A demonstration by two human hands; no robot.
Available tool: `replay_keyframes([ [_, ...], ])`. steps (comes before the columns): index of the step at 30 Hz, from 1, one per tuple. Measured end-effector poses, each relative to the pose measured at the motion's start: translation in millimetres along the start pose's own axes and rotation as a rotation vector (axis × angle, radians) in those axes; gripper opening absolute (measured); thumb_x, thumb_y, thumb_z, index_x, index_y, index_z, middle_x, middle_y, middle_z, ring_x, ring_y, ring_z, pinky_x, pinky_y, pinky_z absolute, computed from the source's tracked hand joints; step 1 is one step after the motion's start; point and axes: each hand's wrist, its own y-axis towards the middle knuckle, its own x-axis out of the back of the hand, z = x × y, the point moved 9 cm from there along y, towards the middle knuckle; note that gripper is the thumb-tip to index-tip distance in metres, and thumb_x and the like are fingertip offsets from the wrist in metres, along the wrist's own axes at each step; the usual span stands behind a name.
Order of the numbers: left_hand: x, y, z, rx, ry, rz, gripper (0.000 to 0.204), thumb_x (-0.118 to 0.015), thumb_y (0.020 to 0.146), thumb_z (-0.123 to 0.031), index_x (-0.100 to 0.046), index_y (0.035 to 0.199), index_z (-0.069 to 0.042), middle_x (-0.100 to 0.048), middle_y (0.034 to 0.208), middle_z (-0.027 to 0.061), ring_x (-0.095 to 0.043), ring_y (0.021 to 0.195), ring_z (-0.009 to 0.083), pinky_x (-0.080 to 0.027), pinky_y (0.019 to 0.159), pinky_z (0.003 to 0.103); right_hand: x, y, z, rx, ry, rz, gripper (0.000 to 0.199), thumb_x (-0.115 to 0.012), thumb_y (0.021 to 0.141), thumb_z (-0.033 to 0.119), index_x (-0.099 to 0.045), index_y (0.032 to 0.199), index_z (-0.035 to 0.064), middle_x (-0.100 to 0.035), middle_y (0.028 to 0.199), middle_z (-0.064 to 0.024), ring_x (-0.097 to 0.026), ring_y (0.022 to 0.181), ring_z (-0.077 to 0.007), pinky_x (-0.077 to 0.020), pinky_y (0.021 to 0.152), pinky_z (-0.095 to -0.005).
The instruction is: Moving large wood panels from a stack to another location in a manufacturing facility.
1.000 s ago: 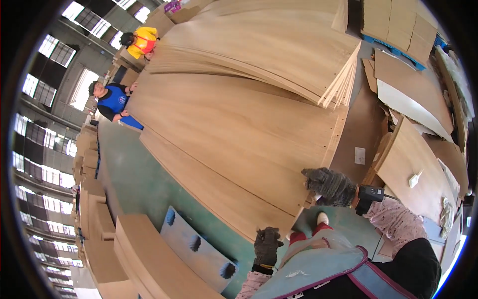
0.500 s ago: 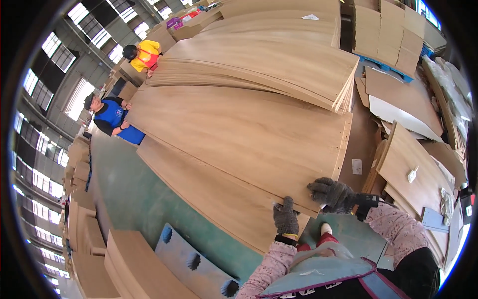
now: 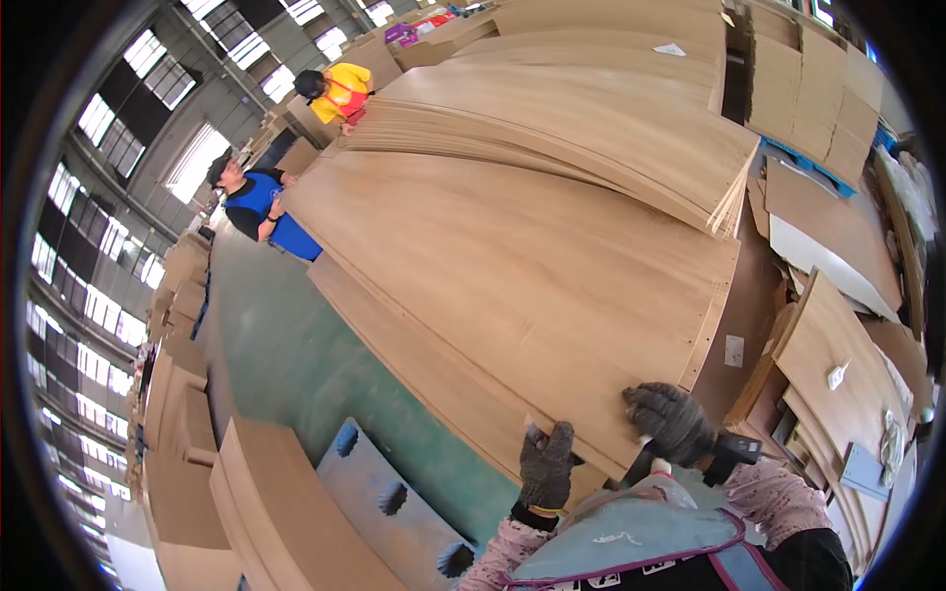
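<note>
A large wood-grain panel (image 3: 512,266) lies over another wood-grain panel (image 3: 414,364), whose left strip shows beneath it. My left hand (image 3: 548,467), in a dark grey knitted glove, grips the upper panel's left edge near the close corner, thumb raised. At the near end, my right hand (image 3: 670,424), gloved alike, is closed over that panel's edge; its fingertips underneath are hidden. A dark device (image 3: 734,451) sits at my right wrist. At the far end a person in blue (image 3: 258,207) has both hands at the panel.
Beyond it stands a stack of similar panels (image 3: 591,108), with a person in yellow (image 3: 343,94) at its far end. Leaning boards (image 3: 838,364) and cardboard (image 3: 828,227) crowd the right. Tan boards (image 3: 286,502) and a grey-blue slab with dark round holes (image 3: 394,502) stand lower left.
The upper panel has shifted toward me and leftward over the lower one, which shows a narrower strip. Both my hands have moved closer with it. The whole view has turned slightly.
</note>
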Motion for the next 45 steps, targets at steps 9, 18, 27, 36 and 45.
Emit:
replay_keyframes([
  [9,-107.0,-19.4,-96.7,-0.372,0.077,0.478,0.028,-0.061,0.09,-0.021,-0.056,0.111,-0.003,-0.062,0.082,0.0058,-0.061,0.073,0.013,-0.051,0.055,0.025,147.9,17.5,-86.6,-0.357,0.141,-0.725,0.031,-0.069,0.081,0.012,-0.053,0.106,0.0002,-0.066,0.1,-0.0131,-0.063,0.093,-0.022,-0.0498,0.082,-0.0335],
  [18,-35.9,22.4,46.9,-0.027,0.146,0.017,0.029,-0.056,0.093,-0.028,-0.058,0.11,-0.004,-0.064,0.089,0.0093,-0.062,0.08,0.0153,-0.053,0.054,0.028,204.7,3.8,-221.2,-0.754,0.472,-0.971,0.031,-0.063,0.089,0.03,-0.056,0.108,0.0071,-0.051,0.073,0.0042,-0.042,0.059,-0.0031,-0.033,0.046,-0.0191],
  [27,-11.2,32.8,89.4,-0.008,0.097,-0.068,0.03,-0.056,0.092,-0.031,-0.059,0.109,-0.006,-0.065,0.092,0.0089,-0.063,0.085,0.0155,-0.051,0.052,0.028,219.5,11.9,-230.5,-0.594,0.149,-1.021,0.025,-0.061,0.09,0.03,-0.057,0.088,0.0052,-0.048,0.07,0.0005,-0.041,0.064,-0.0123,-0.0366,0.056,-0.0272],
  [36,-40.0,65.1,92.6,0.044,0.075,-0.023,0.043,-0.056,0.09,-0.039,-0.054,0.118,-0.005,-0.064,0.107,0.01,-0.061,0.082,0.0145,-0.05,0.054,0.026,186.5,-7.3,-246.4,-0.923,0.566,-1.045,0.026,-0.061,0.09,0.035,-0.057,0.086,0.0099,-0.047,0.07,0.0072,-0.04,0.06,-0.0051,-0.0319,0.051,-0.0211],
  [45,-82.7,85.0,92.9,0.1,-0.089,0.004,0.045,-0.051,0.094,-0.036,-0.044,0.126,-0.005,-0.062,0.099,0.007,-0.043,0.055,0.0064,-0.05,0.055,0.029,132.0,-57.0,-274.7,-1.259,0.733,-0.968,0.028,-0.062,0.088,0.038,-0.057,0.084,0.011,-0.046,0.062,0.0029,-0.04,0.046,-0.0091,-0.0315,0.04,-0.0256],
])
